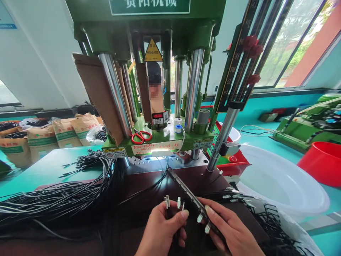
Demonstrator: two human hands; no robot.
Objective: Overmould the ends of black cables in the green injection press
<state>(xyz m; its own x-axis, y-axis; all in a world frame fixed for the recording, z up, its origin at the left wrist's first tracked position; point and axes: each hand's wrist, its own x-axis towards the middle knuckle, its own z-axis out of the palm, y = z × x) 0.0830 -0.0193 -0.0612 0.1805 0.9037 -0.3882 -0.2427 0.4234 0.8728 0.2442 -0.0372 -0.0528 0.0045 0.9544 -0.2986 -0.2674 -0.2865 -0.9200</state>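
Observation:
In the head view, my left hand (163, 229) is closed around several small cable plugs; their silvery metal ends (167, 201) poke up above the fingers. My right hand (230, 227) grips a long dark slotted bar (188, 192), tilted with its far end toward the press. Near my right fingers, two silvery plugs (199, 218) sit along the bar's edge. Both hands are close together over the dark tabletop, left fingertips just beside the bar. Whatever lies inside my left palm is hidden. Thin black cables (160, 181) run toward the press base behind the bar.
A green press (149, 25) with steel columns stands ahead, red-handled scissors (141, 136) on its ledge. A thick bundle of black cables (66, 197) lies left. More plugged cables (234, 195) and black frame-like pieces (277, 227) lie right, beside a white tub (287, 206). A person (155, 78) is behind the press.

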